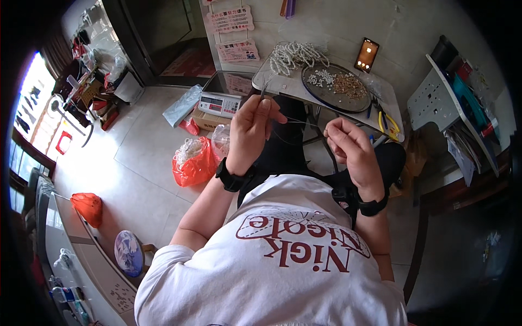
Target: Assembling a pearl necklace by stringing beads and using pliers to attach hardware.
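Observation:
My left hand (251, 127) is raised in front of my lap, thumb and fingers pressed together. Out of its top sticks a thin grey wispy bundle (264, 90), perhaps thread ends; its exact kind is too fine to tell. A thin pale thread (302, 122) runs from this hand across to my right hand (352, 145), whose fingers are closed in a pinch around its other end. Beyond the hands, strings of white beads (296, 57) lie heaped on a small table (277, 84). Next to them a round dark tray (333, 103) holds loose white and brownish beads.
Yellow-handled pliers (389, 124) lie at the table's right edge, and a lit phone (367, 54) leans on the wall. Left of the table is a digital scale (219, 104). A red plastic bag (194, 165) of white strands stands on the floor. A shelf (462, 108) is at right.

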A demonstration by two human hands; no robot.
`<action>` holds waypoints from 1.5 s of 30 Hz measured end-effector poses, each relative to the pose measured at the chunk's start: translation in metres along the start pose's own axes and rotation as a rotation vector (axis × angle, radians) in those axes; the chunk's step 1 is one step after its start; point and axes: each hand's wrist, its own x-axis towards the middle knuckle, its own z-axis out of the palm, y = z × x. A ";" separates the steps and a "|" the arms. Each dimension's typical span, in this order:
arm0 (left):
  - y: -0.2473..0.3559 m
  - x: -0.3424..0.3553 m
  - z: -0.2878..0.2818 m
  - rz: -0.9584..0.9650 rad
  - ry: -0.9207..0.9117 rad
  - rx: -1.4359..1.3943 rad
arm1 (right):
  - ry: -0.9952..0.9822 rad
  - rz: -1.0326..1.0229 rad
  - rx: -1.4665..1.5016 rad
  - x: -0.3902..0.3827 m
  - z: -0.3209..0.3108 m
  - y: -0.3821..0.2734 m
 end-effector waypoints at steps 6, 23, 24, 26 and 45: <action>-0.011 0.000 -0.005 -0.086 0.027 0.014 | 0.074 0.042 0.247 -0.004 -0.005 0.016; -0.045 0.003 -0.054 -0.256 0.271 -0.786 | 0.383 -0.003 0.358 -0.018 -0.036 0.050; -0.048 0.003 -0.063 -0.248 0.252 -0.837 | 0.398 -0.006 0.365 -0.021 -0.039 0.052; -0.054 0.006 -0.085 -0.256 0.132 -0.885 | 0.433 -0.027 0.390 -0.025 -0.047 0.055; -0.055 -0.007 -0.121 -0.117 0.478 0.297 | 1.382 -0.392 0.076 -0.068 -0.135 0.055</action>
